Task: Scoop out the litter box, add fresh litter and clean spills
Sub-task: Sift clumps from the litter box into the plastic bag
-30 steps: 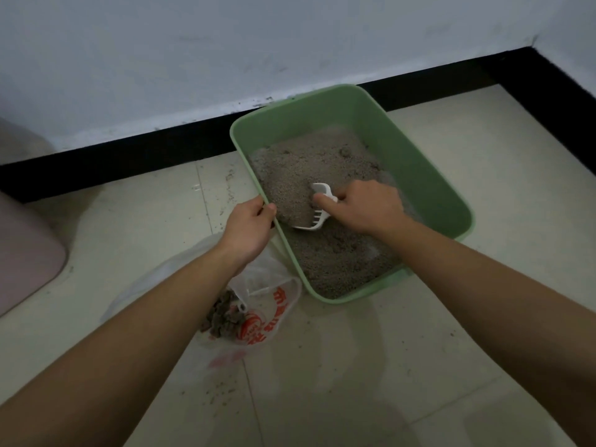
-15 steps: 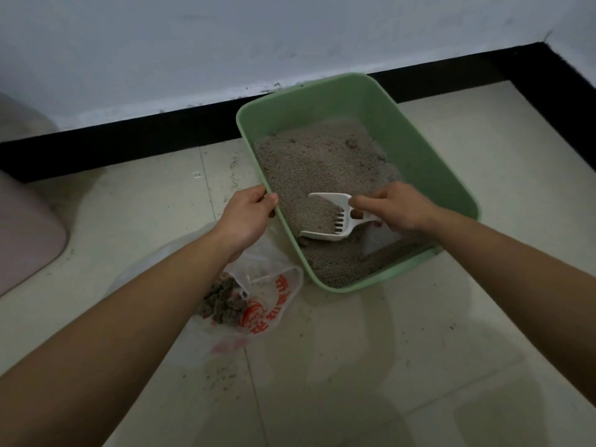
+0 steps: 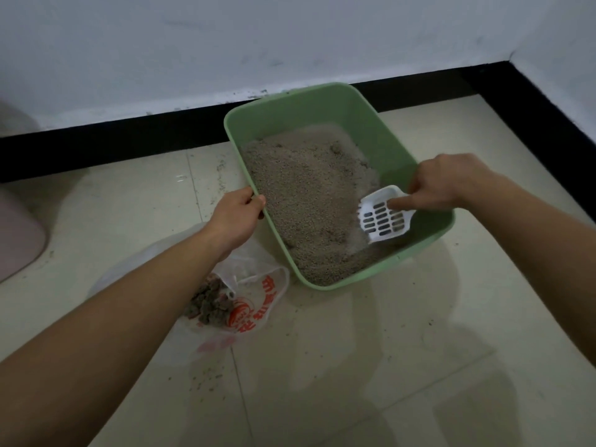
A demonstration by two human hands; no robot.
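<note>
The green litter box (image 3: 371,130) stands on a floor of pale cream tiles (image 3: 354,366), its far end close against a black skirting board (image 3: 129,137) below a white wall (image 3: 225,43); to the box's right the skirting turns a corner (image 3: 512,64) and runs forward along a second wall. Grey litter (image 3: 306,195) fills the box unevenly, heaped toward its left side and thinner along its right wall.

The left hand (image 3: 237,214) grips the box's left rim, thumb over the edge and fingers curled round the outside. The right hand (image 3: 448,182) is over the box's right wall, fingers curled round the handle of a white slotted scoop (image 3: 383,221) with the forefinger laid straight along it; the scoop tilts inside the box's near right corner, its slotted face turned up and its lower edge down at the litter.

Just beside the box's near left corner a clear plastic bag (image 3: 258,285) with red print lies open on the tiles, grey-brown clumps (image 3: 211,301) inside it; nearer than the bag, loose grains (image 3: 206,379) speckle the floor, and more lie along the tile joint left of the box; well to the box's left, a pinkish rounded object (image 3: 16,233) sits at the frame's edge.
</note>
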